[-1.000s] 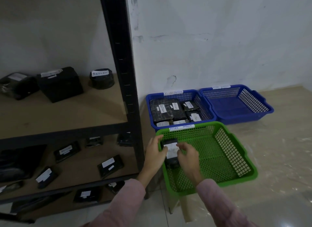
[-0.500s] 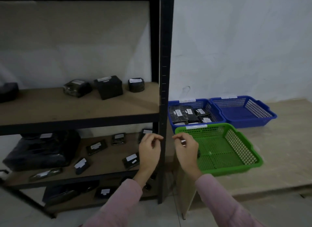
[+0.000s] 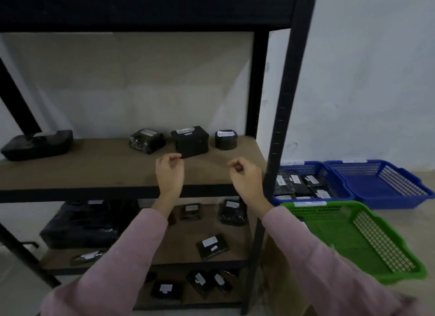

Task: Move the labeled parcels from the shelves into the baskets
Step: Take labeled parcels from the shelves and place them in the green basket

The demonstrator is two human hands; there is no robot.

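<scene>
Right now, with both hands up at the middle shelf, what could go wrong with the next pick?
1. The square parcel, wrapped parcel and round parcel sit close together; reaching for one could knock a neighbour.
2. Their labels are blurred and dim, so a parcel may land in the wrong basket.
3. The black upright post stands between the right hand and the green basket; a swinging carry could clip it. The left hand is empty too.

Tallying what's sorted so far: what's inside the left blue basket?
The left blue basket holds several black parcels with white labels. Its near wall and the shelf post hide part of the contents, so no exact count.
</scene>
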